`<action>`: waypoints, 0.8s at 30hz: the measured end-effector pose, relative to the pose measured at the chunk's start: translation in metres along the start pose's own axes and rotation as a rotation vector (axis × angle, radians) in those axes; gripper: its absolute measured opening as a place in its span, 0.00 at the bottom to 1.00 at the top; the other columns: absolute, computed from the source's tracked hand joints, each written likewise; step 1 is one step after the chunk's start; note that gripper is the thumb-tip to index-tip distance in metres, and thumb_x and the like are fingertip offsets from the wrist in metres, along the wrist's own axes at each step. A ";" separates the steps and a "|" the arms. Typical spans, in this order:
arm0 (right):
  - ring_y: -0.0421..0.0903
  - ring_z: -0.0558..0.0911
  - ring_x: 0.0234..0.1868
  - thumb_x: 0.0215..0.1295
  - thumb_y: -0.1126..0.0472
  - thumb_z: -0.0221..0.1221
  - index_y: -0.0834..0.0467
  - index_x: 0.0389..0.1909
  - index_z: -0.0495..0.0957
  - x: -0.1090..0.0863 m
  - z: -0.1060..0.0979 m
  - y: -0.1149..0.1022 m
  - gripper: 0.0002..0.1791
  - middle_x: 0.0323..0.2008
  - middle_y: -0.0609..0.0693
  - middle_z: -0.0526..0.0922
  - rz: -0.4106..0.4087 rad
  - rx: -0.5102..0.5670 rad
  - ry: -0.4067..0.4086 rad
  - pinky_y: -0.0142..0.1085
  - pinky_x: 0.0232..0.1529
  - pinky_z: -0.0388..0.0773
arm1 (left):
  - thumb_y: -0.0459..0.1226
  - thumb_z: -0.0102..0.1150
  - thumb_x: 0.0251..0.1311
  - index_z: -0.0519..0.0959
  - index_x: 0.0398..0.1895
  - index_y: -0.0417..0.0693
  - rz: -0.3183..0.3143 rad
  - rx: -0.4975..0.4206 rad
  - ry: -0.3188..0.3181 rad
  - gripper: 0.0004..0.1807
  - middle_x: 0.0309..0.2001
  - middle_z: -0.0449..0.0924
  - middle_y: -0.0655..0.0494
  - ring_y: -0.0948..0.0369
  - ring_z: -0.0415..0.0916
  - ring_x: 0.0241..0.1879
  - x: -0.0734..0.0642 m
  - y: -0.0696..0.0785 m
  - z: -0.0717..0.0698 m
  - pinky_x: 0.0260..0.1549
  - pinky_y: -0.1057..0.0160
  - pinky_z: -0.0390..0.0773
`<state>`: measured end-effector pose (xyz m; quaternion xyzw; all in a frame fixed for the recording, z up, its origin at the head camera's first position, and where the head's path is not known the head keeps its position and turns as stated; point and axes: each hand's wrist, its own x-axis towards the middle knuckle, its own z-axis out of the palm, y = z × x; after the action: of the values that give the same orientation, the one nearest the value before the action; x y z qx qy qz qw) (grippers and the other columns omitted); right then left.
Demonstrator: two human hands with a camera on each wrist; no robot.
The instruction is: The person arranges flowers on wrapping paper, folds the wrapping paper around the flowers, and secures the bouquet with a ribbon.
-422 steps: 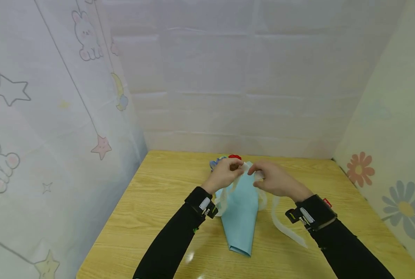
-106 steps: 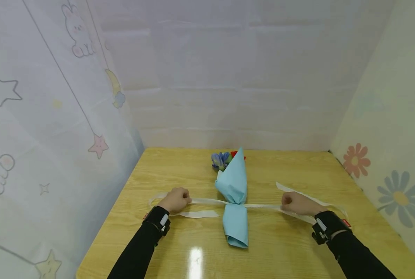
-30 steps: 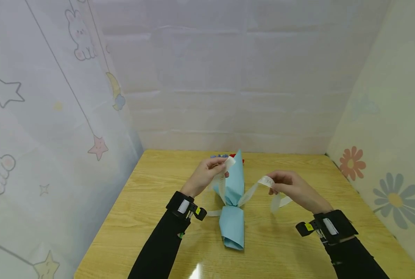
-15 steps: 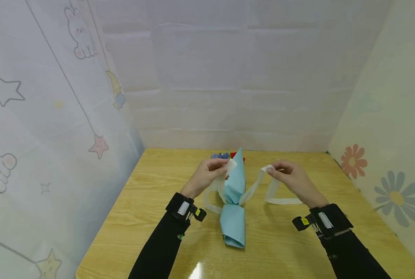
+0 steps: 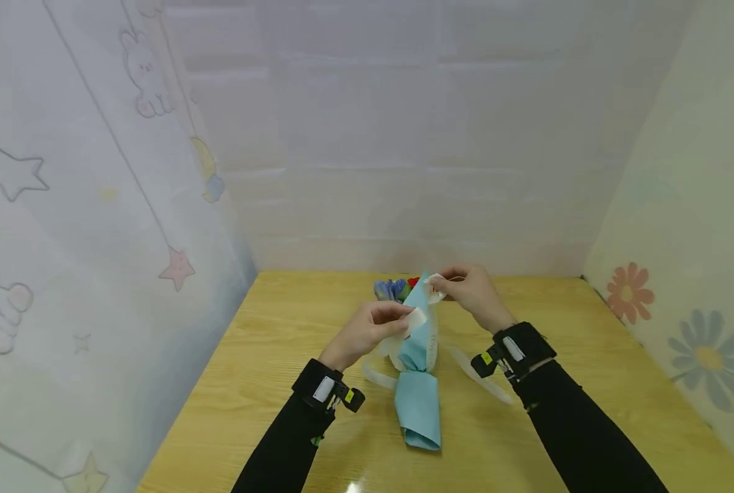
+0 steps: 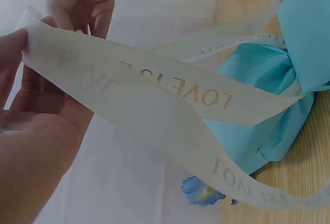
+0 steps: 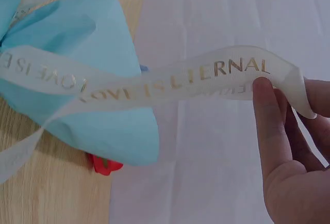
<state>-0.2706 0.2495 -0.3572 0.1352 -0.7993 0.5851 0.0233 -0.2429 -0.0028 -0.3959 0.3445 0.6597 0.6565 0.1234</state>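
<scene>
A bouquet wrapped in light blue paper (image 5: 418, 411) lies on the table, cinched at its middle by a cream ribbon (image 6: 180, 92) with gold lettering. Blue flowers (image 5: 389, 289) and a red flower (image 5: 413, 282) show at its far end. Above the paper, my left hand (image 5: 367, 332) pinches one ribbon tail, folded into a loop. Slightly farther and to the right, my right hand (image 5: 472, 294) pinches the other tail between thumb and fingers, the ribbon bending back there in the right wrist view. The hands are close but apart. The knot is partly hidden by ribbon and paper.
The wooden table (image 5: 305, 294) ends at a pale sheet (image 5: 355, 205) hanging behind it. Printed cloths stand along the left and right sides. A loose ribbon end (image 5: 478, 375) trails on the right of the bouquet, and another curve of ribbon hangs left of it.
Earlier the hands drew the ribbon taut sideways, and the paper became cinched. Then both lifted the tails. In the last half second my right hand moved left over the bouquet; the left came slightly lower.
</scene>
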 end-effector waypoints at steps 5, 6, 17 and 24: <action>0.60 0.83 0.52 0.74 0.62 0.61 0.73 0.55 0.78 0.014 0.026 -0.001 0.18 0.52 0.68 0.80 0.020 0.101 -0.042 0.43 0.54 0.81 | 0.31 0.56 0.74 0.78 0.62 0.32 0.013 0.003 -0.036 0.17 0.53 0.82 0.47 0.62 0.80 0.48 0.001 0.001 0.007 0.47 0.64 0.79; 0.60 0.82 0.53 0.74 0.62 0.61 0.73 0.55 0.77 0.018 0.032 0.000 0.18 0.53 0.69 0.79 0.023 0.130 -0.055 0.42 0.55 0.81 | 0.31 0.56 0.73 0.78 0.61 0.32 0.015 0.004 -0.038 0.17 0.54 0.81 0.47 0.62 0.79 0.49 0.002 0.002 0.008 0.47 0.64 0.79; 0.39 0.74 0.29 0.74 0.50 0.60 0.62 0.46 0.82 0.019 0.055 0.028 0.17 0.31 0.46 0.79 -0.123 0.165 -0.681 0.30 0.32 0.72 | 0.29 0.57 0.72 0.79 0.59 0.30 0.009 0.027 -0.016 0.16 0.55 0.80 0.45 0.65 0.78 0.46 0.011 0.003 0.017 0.44 0.67 0.78; 0.42 0.80 0.40 0.79 0.57 0.53 0.60 0.51 0.82 0.016 0.043 0.040 0.13 0.41 0.49 0.83 -0.096 0.239 -0.586 0.33 0.42 0.79 | 0.31 0.60 0.70 0.80 0.53 0.33 -0.031 0.046 0.092 0.12 0.55 0.81 0.46 0.64 0.79 0.47 0.020 -0.007 0.011 0.45 0.66 0.78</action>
<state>-0.2904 0.2176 -0.4048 0.3375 -0.6901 0.6093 -0.1963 -0.2531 0.0185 -0.3978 0.3066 0.6847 0.6543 0.0952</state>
